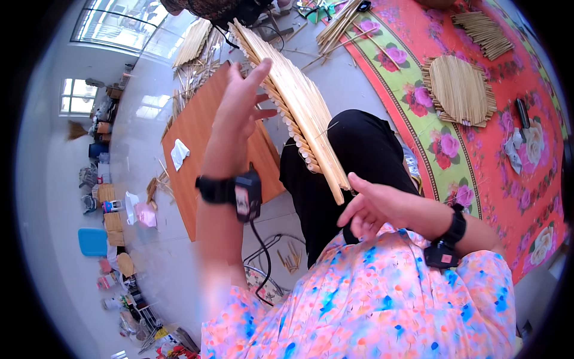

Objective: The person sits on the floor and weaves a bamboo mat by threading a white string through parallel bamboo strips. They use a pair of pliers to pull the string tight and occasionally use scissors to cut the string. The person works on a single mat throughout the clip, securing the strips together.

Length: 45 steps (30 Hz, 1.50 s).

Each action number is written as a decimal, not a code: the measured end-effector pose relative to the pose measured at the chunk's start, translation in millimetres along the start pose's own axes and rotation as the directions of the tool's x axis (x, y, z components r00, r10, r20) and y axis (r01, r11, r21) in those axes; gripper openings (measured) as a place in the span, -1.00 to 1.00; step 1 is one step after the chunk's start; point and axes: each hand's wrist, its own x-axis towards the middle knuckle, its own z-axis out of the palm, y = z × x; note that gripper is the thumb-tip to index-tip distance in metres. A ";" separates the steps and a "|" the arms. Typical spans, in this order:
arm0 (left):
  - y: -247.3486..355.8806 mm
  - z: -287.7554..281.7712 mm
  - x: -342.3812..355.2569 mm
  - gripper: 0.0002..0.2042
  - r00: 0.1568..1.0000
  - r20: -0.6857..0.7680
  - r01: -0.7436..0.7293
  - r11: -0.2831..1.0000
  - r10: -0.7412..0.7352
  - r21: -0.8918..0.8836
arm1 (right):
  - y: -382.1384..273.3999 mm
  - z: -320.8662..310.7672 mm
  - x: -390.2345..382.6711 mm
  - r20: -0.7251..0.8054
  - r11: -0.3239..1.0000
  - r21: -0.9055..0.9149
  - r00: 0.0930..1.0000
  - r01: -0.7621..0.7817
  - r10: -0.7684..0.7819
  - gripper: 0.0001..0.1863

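A panel of pale straw-coloured stalks [293, 84] stretches diagonally from the top middle down to my lap, lying against my knee. Rounded stalk ends line its left edge. My left hand [242, 105] is at that edge with its fingers spread, some of them close to or touching the stalks. Beside the panel's lower end is my right hand [379, 206], its thumb stretched out near the stalk tips and its other fingers loosely bent, apart from the thumb. A thin needle-like piece [326, 129] sticks out across the panel's lower part.
To the left stands a brown wooden board [197, 173] with a crumpled white tissue [179, 154]. A flowered red cloth [502, 173] at right bears a rounded stalk mat [459, 90], a smaller stalk piece [483, 35] and a dark-handled tool [522, 112]. Loose stalks [342, 33] lie at the top.
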 end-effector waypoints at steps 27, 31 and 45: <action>-97.2 -38.9 -82.8 -0.50 0.797 -0.329 -0.550 0.387 0.506 -0.740 | -2.8 83.9 1.1 -0.340 0.549 0.035 0.527 0.835 -0.779 -0.41; -134.3 7.7 -58.2 -0.49 0.902 -0.178 -0.283 0.230 0.393 -0.931 | -8.5 92.3 -28.4 -0.429 0.426 -0.097 0.348 0.900 -0.833 -0.44; -181.6 132.4 -71.1 -0.43 0.844 0.506 0.517 0.528 -0.180 -0.674 | -57.5 36.1 -83.8 -0.640 0.709 -0.548 0.323 0.444 -0.697 -0.52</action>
